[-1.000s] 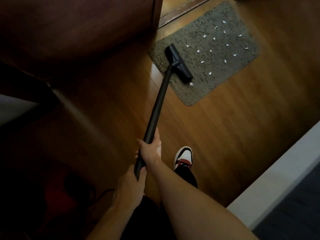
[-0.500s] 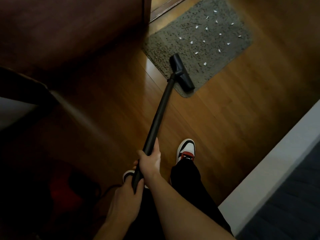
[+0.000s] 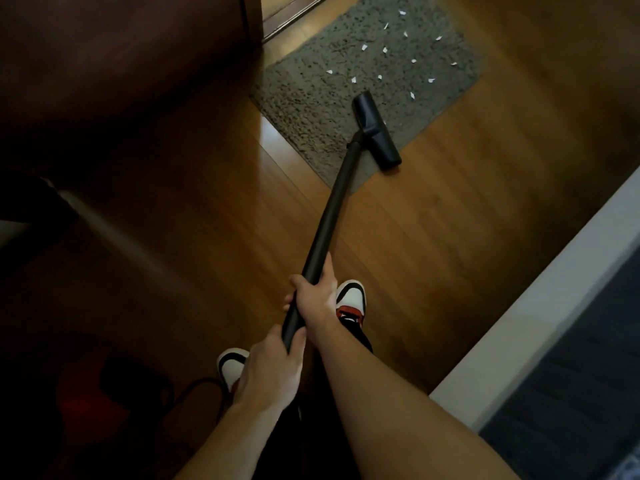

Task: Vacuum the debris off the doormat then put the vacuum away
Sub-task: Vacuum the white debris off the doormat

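Observation:
A grey doormat [image 3: 311, 95] lies on the wooden floor at the top of the view, with several small white scraps of debris [image 3: 384, 50] scattered over its far half. The black vacuum wand [image 3: 332, 209] runs from my hands up to its black floor head [image 3: 375, 129], which sits at the mat's near right corner, partly over the floor. My right hand [image 3: 317, 299] grips the wand higher up. My left hand [image 3: 273, 368] grips its lower end just behind. A dark red vacuum body [image 3: 93, 410] and its cable [image 3: 194, 386] lie in shadow at the lower left.
A dark wooden cabinet or door [image 3: 121, 64] stands left of the mat. A pale ledge [image 3: 540, 306] with dark carpet [image 3: 588, 393] beyond runs along the right. My two white, black and red shoes [image 3: 351, 299] stand on the floor under my hands.
The floor head has been pulled back toward me, from the mat's left middle to its near right corner. The scraps near the mat's front edge are gone. Both hands keep their grip.

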`<state>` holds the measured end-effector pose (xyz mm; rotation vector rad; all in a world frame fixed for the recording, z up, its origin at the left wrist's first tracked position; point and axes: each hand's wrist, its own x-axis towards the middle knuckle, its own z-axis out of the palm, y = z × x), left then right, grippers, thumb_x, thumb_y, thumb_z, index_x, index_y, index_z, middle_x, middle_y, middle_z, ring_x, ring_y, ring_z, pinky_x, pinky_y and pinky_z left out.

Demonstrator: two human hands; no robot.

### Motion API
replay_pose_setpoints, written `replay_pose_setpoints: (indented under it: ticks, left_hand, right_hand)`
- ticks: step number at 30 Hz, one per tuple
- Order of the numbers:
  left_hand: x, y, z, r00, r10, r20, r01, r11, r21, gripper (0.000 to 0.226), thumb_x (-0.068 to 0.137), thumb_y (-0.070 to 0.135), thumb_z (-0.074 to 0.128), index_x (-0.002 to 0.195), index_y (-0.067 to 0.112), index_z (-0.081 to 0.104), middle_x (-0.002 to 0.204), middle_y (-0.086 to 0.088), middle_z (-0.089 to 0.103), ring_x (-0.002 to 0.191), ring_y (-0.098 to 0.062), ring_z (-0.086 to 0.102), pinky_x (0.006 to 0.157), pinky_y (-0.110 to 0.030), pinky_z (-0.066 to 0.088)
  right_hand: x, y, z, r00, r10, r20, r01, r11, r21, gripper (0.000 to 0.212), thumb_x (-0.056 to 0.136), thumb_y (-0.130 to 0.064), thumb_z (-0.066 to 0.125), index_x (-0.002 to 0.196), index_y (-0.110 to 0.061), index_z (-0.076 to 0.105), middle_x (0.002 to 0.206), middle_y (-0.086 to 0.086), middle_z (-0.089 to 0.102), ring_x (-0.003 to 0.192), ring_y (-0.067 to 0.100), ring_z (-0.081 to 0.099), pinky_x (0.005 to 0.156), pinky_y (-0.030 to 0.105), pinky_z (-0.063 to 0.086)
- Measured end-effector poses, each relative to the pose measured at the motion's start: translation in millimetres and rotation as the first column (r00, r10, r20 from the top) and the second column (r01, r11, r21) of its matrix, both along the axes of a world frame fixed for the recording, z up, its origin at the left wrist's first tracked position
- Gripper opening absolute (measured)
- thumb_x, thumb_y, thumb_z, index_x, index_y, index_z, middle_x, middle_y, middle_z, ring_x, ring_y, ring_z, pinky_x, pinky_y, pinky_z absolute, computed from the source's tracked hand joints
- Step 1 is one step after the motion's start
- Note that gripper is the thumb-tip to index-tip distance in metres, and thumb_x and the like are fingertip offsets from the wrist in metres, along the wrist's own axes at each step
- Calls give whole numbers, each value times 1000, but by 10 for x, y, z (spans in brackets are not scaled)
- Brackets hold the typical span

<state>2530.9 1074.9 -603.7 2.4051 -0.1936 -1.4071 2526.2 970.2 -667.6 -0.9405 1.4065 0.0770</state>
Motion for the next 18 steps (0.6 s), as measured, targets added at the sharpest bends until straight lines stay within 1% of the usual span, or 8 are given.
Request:
replay_pose_setpoints:
  ticks: [5,8,11,14,18]
  left_hand:
    - [-49,-410,-33,999,38,-9,-38,999,3,36,98,55,39,99,23,55,77,7,60,66,-7,57,51,-20,36]
    - [-50,-553,-33,999,51,-19,-51,999,4,39,97,57,40,97,21,57,76,4,62,64,-10,59,49,-23,37]
    - [-31,-622,-10,998,58,-12,-58,998,7,41,97,56,41,98,19,59,75,4,62,64,-10,60,50,-23,39]
    - [-6,-627,13,998,57,-9,-57,998,0,40,97,55,41,95,20,59,74,2,62,62,-12,60,50,-25,40]
    - [-15,-508,27,998,63,-19,-64,998,-18,38,97,55,41,93,21,58,74,3,62,61,-11,60,49,-22,38]
  right_hand:
    - [-36,-432,6,1000,-7,4,6,1000,9,84,96,-4,58,157,-43,16,93,12,60,49,15,59,49,29,54]
    - [-30,-587,22,1000,-8,-4,8,1000,25,85,97,-4,58,157,-45,15,99,13,60,50,15,59,49,30,54]
    - [-5,-652,37,1000,13,-17,-13,1000,16,85,96,-5,59,157,-45,15,106,14,60,51,16,61,52,32,55]
    - [21,-647,55,1000,20,-22,-20,1000,9,83,96,-5,59,155,-45,18,104,15,60,51,16,60,53,33,57]
    - [14,-554,67,999,29,-19,-29,1000,10,82,96,-7,59,155,-45,17,106,15,60,50,15,62,52,32,57]
